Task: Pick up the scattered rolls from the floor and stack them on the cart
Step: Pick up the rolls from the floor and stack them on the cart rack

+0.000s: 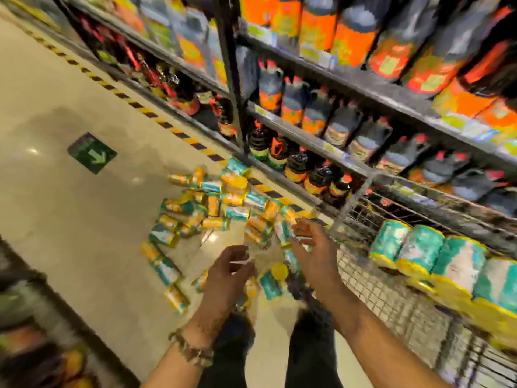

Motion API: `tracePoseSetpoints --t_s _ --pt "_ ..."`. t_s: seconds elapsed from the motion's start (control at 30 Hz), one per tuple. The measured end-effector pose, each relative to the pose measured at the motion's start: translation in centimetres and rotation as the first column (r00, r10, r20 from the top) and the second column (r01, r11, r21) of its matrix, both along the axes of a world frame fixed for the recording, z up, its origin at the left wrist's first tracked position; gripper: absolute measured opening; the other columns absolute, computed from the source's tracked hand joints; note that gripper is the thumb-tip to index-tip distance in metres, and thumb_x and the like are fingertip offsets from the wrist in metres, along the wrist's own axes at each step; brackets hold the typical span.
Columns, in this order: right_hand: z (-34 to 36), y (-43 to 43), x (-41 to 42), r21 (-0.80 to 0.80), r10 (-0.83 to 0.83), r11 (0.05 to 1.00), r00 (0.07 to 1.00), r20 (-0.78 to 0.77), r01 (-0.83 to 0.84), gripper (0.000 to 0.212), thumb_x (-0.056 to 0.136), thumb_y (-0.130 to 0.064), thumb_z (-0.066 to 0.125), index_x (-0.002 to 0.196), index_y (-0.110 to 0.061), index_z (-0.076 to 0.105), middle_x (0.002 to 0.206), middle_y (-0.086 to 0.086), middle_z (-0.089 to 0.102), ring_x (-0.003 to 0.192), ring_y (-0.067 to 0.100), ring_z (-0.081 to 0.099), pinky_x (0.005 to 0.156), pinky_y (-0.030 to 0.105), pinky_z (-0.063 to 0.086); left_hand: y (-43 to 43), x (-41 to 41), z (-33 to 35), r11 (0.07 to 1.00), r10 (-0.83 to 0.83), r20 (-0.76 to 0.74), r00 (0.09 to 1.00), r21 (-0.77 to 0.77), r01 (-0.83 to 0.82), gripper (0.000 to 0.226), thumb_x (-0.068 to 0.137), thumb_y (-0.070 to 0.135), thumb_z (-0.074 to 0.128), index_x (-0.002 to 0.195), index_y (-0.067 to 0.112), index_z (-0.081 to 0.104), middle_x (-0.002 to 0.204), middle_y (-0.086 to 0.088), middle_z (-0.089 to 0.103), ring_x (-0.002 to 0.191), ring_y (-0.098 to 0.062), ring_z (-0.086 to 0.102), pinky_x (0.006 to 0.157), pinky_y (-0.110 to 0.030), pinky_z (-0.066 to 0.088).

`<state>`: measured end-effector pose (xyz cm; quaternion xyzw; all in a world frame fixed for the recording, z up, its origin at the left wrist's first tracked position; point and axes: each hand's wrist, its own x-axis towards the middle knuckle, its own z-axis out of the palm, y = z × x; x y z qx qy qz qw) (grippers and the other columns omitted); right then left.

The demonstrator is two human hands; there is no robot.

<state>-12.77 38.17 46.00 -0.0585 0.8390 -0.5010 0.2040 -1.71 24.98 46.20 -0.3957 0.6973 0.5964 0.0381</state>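
Shelves point(349, 88) of bottles across the upper right of the frame, running diagonally down to the right; blurred throughout.

Floor point(70, 205) filling the left and centre, pale and glossy, with a striped line along the shelf foot and a green arrow sign point(92, 153) at centre left.

Cart point(397, 298) of wire mesh at lower right, parked close against the shelves, probably to keep the aisle free and the load within arm's reach.

On the cart, a row of rolls point(436, 256) packed side by side, touching, long axes seemingly upright with ends up, yellow bands low; likely set so to pack tightly and hold further layers.

Scattered rolls point(212, 208) at frame centre on the floor, in a loose heap beside the shelf foot, lying on their sides, long axes pointing every way, some overlapping. Most of the job left, judging by the heap.

Right hand point(313, 250) at lower centre, palm up, fingers loosely spread, just beside the cart corner; something thin may lie across the fingers, too blurred to tell.

Left hand point(226, 275) just left of it, fingers curled, thumb and forefinger apparently pinching a thin pale strip; unclear what.
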Motion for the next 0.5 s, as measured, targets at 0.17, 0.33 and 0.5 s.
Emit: tracePoseSetpoints --t_s 0.17,0.33,0.5 --pt "-3.0 -9.2 4.1 0.069 0.182 0.98 0.978 0.1 -0.189 0.032 0.08 0.0 0.063 0.11 -0.01 0.058 0.091 -0.003 0.059 0.08 0.012 0.057 0.07 0.011 0.044 -8.0 5.4 -3.1 0.996 0.075 0.07 0.995 0.049 -0.079 0.024 0.07 0.018 0.064 0.087 0.032 0.056 0.083 0.006 0.059 0.055 0.009 0.054 0.06 -0.01 0.044" --pt "-9.5 -13.5 6.6 0.193 0.199 0.949 0.949 0.243 -0.248 0.033 0.081 0.0 0.062 0.113 -0.003 0.059 0.094 0.005 0.058 0.085 0.021 0.056 0.077 0.026 0.047 -13.8 9.6 -9.5 0.999 0.045 0.234 0.971 0.019 -0.051 0.021 0.083 0.011 0.064 0.103 0.011 0.061 0.086 0.001 0.061 0.072 -0.013 0.058 0.06 -0.002 0.042" --pt "-17.5 -13.6 6.8 0.325 0.107 0.917 0.928 0.358 -0.231 0.029 0.079 -0.01 0.069 0.106 -0.005 0.061 0.09 0.008 0.06 0.069 0.008 0.057 0.06 0.014 0.041 -15.6 11.7 -17.5 0.999 -0.043 0.4 0.916 0.019 0.039 0.021 0.082 0.015 0.059 0.102 0.012 0.062 0.091 -0.006 0.062 0.084 -0.024 0.059 0.068 -0.019 0.042"
